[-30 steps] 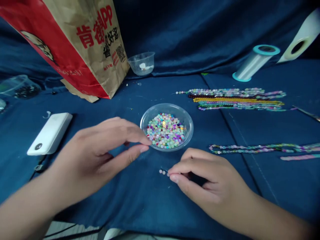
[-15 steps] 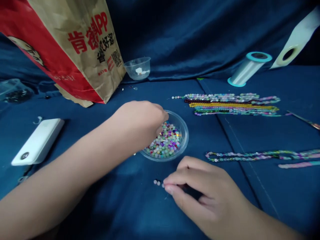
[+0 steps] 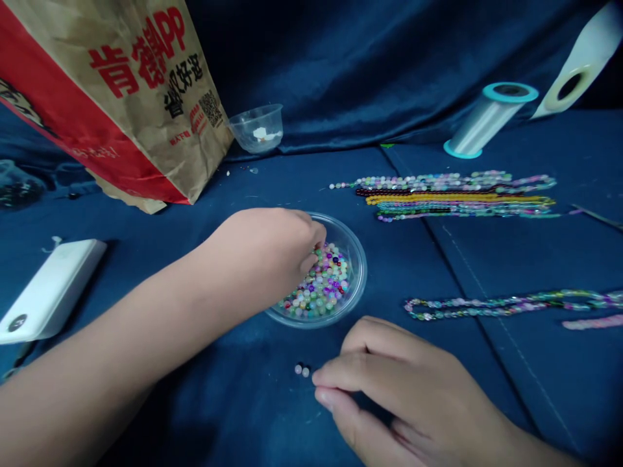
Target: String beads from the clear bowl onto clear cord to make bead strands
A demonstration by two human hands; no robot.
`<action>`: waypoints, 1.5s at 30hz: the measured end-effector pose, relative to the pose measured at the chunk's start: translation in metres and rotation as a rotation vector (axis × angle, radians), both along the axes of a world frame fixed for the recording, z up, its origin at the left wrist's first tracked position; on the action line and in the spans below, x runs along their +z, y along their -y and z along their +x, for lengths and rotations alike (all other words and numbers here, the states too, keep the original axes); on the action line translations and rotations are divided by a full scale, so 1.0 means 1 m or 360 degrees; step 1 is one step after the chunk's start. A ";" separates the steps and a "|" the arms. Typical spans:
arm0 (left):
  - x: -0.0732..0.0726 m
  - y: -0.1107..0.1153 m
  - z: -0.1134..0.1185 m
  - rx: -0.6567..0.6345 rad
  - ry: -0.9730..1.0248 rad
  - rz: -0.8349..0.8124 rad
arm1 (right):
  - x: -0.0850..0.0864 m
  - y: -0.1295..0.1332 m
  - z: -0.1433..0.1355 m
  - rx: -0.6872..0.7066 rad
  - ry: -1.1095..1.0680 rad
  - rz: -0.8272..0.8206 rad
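Observation:
My left hand (image 3: 282, 256) reaches over a round clear bowl (image 3: 359, 275), its curled fingertips among the mixed coloured beads (image 3: 324, 285). What those fingertips grip, if anything, is hidden. Below the bowl on the right, my right hand (image 3: 384, 383) has thumb and index finger nearly together, with something between them too small to make out. Just left of those fingertips, two pale beads (image 3: 302, 370) lie side by side on the dark blue cloth.
A paper bag (image 3: 146, 97) and a small clear cup (image 3: 257, 130) stand at the back left. A white power bank (image 3: 51, 288) lies left. Bead strands (image 3: 457, 198) and another strand (image 3: 491, 305) lie right, below a wire spool (image 3: 489, 120).
The view has shifted slightly. My left hand remains at the bowl, with its fingers still curled in the beads. Near my right fingertips, two pale beads now show instead of three.

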State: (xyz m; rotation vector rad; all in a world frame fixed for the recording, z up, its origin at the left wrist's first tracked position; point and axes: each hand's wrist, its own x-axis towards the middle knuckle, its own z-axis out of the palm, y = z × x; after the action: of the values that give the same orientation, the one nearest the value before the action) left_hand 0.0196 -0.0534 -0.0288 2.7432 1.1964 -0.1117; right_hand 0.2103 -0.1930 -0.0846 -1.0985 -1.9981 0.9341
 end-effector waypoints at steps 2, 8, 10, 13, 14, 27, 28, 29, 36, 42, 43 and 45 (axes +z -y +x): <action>0.001 0.001 0.001 0.0003 -0.0104 -0.0010 | -0.001 0.000 0.000 0.0009 0.0022 -0.0023; -0.003 0.000 0.003 0.0028 -0.0219 0.0023 | -0.002 0.001 -0.001 -0.0020 0.0001 -0.0007; -0.004 -0.001 0.003 0.0038 -0.0211 0.0048 | -0.001 0.000 -0.002 -0.0032 0.0026 -0.0037; -0.002 -0.001 -0.003 0.0015 -0.0019 0.0029 | -0.001 0.000 -0.002 -0.0018 0.0037 -0.0055; -0.001 0.000 -0.007 -0.0004 0.0102 -0.0002 | 0.000 0.000 -0.001 -0.0029 0.0022 -0.0049; -0.024 0.055 -0.058 -0.0068 0.1331 -0.0128 | 0.003 -0.003 -0.001 -0.0245 0.0008 0.0031; -0.026 0.056 -0.057 -0.0079 0.1342 -0.0068 | 0.003 -0.004 -0.001 -0.0267 0.0022 0.0026; -0.027 0.056 -0.056 -0.0073 0.1365 -0.0036 | 0.003 -0.005 -0.001 -0.0291 0.0032 0.0025; -0.036 0.060 -0.059 -0.0101 0.1567 -0.0200 | 0.009 -0.008 0.001 -0.0351 0.0033 -0.0015; -0.037 0.062 -0.059 -0.0038 0.1585 -0.0330 | 0.012 -0.007 0.001 -0.0389 0.0010 0.0002; -0.037 0.062 -0.059 -0.0047 0.1575 -0.0332 | 0.012 -0.007 0.001 -0.0394 0.0004 0.0003; -0.036 0.063 -0.057 -0.0058 0.1556 -0.0338 | 0.012 -0.008 0.001 -0.0410 -0.0006 -0.0004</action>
State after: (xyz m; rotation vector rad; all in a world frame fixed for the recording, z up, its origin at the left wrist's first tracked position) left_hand -0.0379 -0.1164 -0.0649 2.1268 0.7676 0.9189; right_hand 0.2113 -0.1854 -0.0723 -1.3176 -1.7991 0.8021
